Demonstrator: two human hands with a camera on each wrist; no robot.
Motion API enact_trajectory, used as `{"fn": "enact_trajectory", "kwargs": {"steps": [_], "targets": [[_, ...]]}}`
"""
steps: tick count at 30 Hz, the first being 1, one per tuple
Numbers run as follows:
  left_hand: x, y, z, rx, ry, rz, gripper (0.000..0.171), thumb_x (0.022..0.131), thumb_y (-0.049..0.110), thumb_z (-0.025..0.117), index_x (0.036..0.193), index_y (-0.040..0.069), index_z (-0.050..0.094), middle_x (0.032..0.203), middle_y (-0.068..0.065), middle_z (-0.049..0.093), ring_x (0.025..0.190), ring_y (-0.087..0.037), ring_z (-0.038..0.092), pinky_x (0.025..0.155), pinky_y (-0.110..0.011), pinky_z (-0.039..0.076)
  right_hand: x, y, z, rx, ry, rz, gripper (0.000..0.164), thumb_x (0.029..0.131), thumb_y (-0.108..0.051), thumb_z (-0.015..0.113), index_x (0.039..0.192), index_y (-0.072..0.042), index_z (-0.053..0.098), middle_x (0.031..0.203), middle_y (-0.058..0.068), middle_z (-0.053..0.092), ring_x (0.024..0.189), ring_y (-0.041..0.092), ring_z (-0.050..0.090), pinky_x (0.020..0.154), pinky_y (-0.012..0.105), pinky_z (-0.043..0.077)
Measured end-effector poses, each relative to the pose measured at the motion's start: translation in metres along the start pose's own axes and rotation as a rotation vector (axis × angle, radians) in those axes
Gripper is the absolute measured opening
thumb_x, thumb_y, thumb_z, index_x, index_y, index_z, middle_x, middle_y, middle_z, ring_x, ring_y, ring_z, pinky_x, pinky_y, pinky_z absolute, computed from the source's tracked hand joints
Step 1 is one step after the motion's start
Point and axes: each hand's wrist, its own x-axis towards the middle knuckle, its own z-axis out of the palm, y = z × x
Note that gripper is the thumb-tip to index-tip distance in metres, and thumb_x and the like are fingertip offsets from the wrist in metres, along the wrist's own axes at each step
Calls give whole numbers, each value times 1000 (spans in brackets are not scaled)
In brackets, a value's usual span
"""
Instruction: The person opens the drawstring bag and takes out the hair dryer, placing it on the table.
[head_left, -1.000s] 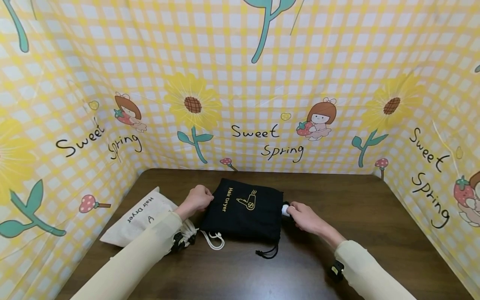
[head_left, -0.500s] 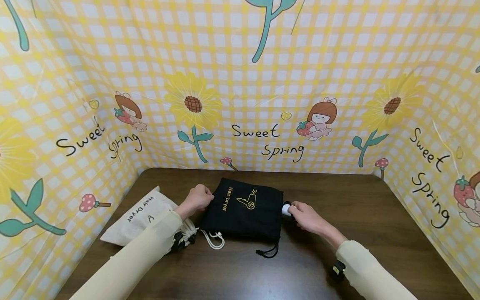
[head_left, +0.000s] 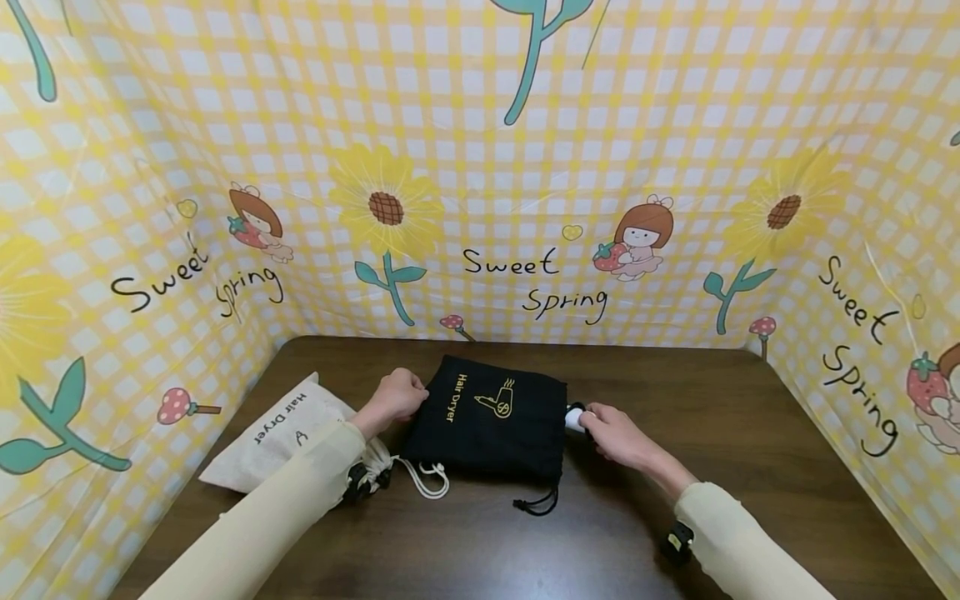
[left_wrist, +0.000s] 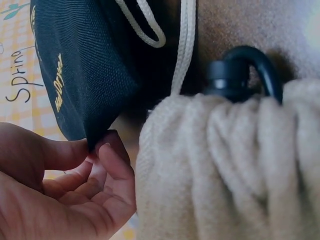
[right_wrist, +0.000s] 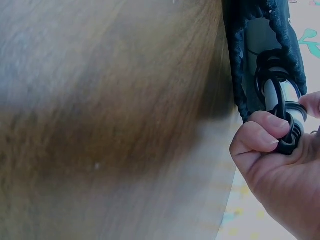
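A black drawstring bag [head_left: 487, 437] with gold "Hair Dryer" print lies flat in mid-table. Its far left corner is pinched between thumb and fingers of my left hand [head_left: 396, 395], seen closely in the left wrist view. At the bag's right-hand mouth, my right hand [head_left: 617, 435] grips a white hair dryer [head_left: 573, 419] by its handle. Black cord [right_wrist: 282, 110] is wound around that handle in the right wrist view. The rest of the dryer is hidden inside the bag.
A beige drawstring bag [head_left: 258, 433], also printed "Hair Dryer", lies left, partly under my left forearm; its white string [head_left: 429, 483] trails right. A black looped part [left_wrist: 227, 77] shows by its gathered mouth. Patterned cloth [head_left: 480, 167] walls the brown table [head_left: 675, 375] at back and sides.
My right hand has shifted very slightly right, and a little more of the white dryer shows outside the black bag. My left hand keeps its pinch in nearly the same place.
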Motion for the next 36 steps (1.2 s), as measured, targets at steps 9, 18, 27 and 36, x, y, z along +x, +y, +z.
{"fn": "enact_trajectory", "kwargs": {"steps": [9, 18, 27, 36], "targets": [[2, 0, 0, 2, 0, -8, 46, 105, 6, 59, 61, 14, 48, 52, 4, 36, 44, -9, 38, 57, -28, 51, -2, 2, -1, 5, 4, 12, 30, 105, -21, 45, 117, 1, 61, 74, 6, 51, 58, 17, 47, 54, 29, 41], [1, 0, 1, 14, 9, -1, 46, 105, 5, 59, 61, 14, 49, 52, 4, 37, 45, -9, 42, 57, -28, 51, -4, 2, -2, 0, 8, 10, 30, 105, -21, 45, 117, 1, 61, 76, 7, 52, 57, 17, 47, 54, 28, 41], [-5, 4, -1, 18, 9, 2, 41, 106, 5, 58, 65, 10, 53, 56, 3, 40, 49, -11, 47, 60, -30, 53, -7, 1, -3, 11, 3, 5, 30, 105, -21, 45, 119, 1, 60, 72, 5, 49, 57, 17, 46, 53, 28, 40], [-4, 4, -1, 23, 7, 2, 48, 106, 5, 58, 60, 15, 46, 54, 4, 36, 48, -11, 45, 56, -27, 49, -6, 4, -5, 26, 4, -4, 27, 105, -21, 46, 115, 0, 60, 68, 3, 47, 56, 16, 45, 52, 28, 39]]}}
